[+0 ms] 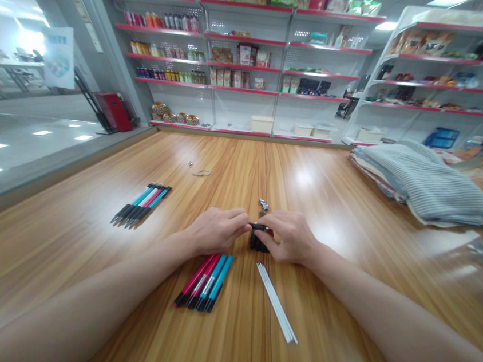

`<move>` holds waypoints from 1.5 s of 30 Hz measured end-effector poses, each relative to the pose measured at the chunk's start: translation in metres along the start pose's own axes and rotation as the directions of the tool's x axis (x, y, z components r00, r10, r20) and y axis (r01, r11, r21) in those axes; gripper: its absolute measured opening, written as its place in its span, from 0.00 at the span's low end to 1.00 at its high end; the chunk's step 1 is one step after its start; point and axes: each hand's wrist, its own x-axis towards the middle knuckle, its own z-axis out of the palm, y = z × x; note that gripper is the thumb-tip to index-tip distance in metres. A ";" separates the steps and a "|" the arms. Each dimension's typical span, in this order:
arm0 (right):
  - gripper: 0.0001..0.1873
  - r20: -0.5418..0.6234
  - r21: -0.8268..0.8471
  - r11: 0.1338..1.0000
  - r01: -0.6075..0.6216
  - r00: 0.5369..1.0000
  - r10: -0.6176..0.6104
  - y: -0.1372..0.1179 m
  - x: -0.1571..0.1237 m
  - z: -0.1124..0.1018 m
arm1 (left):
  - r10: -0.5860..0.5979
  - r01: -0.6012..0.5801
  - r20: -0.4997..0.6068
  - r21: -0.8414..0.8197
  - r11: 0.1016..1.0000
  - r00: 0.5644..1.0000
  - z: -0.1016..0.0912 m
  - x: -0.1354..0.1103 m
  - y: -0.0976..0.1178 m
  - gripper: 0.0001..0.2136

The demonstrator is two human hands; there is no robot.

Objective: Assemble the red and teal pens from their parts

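Note:
My left hand [219, 229] and my right hand [291, 237] meet over the middle of the table, fingers closed on the two ends of a pen [257, 226]. Only its black grip part shows; my fingers hide the rest. Just beneath lie several black pen grips [259, 244], partly covered by my right hand. Small silvery pen tips [263, 205] sit beyond them. Nearer to me, red and blue pen barrels [205, 282] lie side by side below my left hand. Several white ink refills [276, 303] rest slantwise below my right hand.
Whole pens [141, 205] with black grips lie in a row at the left. Farther back are a thin ring-like strip [201, 173] and a tiny metal piece [190, 163]. Folded cloths [427, 180] are piled at the right. Stocked shelves [247, 39] stand behind the wooden table [84, 279].

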 end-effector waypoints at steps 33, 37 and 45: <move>0.21 0.064 -0.064 0.997 0.031 0.998 -0.027 0.003 0.001 0.006 | 0.017 -0.018 -0.008 -0.039 0.999 1.000 0.001 -0.001 -0.003 0.14; 0.21 0.063 -0.064 0.998 -0.002 0.998 0.006 0.001 0.001 0.004 | 0.049 -0.049 -0.012 0.058 0.997 0.999 0.003 -0.001 -0.006 0.13; 0.15 0.074 -0.039 0.999 -0.021 0.997 0.024 0.001 0.000 0.003 | 0.047 -0.046 -0.005 0.096 0.994 0.999 0.001 -0.001 -0.005 0.13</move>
